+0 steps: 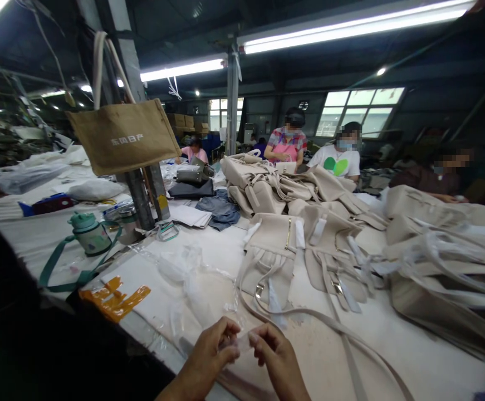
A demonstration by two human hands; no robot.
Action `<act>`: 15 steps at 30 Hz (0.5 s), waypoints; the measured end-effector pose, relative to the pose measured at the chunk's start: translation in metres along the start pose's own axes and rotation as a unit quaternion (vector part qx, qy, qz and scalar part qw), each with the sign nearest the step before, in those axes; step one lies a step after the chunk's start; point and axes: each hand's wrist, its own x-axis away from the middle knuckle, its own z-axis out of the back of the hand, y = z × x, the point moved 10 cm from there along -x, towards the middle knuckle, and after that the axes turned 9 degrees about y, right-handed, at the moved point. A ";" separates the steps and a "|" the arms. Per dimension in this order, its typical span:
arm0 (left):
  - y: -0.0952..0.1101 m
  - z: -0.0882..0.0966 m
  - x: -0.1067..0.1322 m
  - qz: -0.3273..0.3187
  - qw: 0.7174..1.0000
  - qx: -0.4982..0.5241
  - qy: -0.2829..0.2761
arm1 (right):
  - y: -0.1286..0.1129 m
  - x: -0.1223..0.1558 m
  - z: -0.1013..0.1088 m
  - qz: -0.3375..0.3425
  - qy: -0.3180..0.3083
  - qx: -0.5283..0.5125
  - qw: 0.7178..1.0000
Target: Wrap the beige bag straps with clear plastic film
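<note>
My left hand [212,352] and my right hand [273,351] meet low in the middle of the view, fingers pinched together on a small clear plastic piece [242,341] held between them. Just beyond them a long beige strap [334,328] runs across the white table [413,356] from a beige handbag [273,250] lying flat. Crumpled clear plastic film [187,278] lies left of the hands.
A heap of beige handbags [309,189] covers the table's middle and right. A tan tote [123,136] hangs on a pillar [142,195]. A green bottle [89,233], orange tape strips [114,298] and papers lie left. Several people sit at the far side.
</note>
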 end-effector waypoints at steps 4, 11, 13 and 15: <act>-0.003 -0.014 0.002 0.035 0.997 0.051 -0.045 | -0.006 0.007 -0.001 0.022 0.025 0.049 0.998; -0.005 -0.003 0.000 0.024 0.997 0.046 -0.053 | -0.021 -0.005 0.107 0.115 0.086 0.334 0.932; -0.006 0.009 0.001 0.016 0.998 0.051 -0.041 | -0.017 -0.004 0.184 0.148 0.183 0.482 0.844; -0.007 0.018 0.002 0.011 0.998 0.055 -0.029 | -0.008 0.005 0.248 0.191 0.247 0.580 0.752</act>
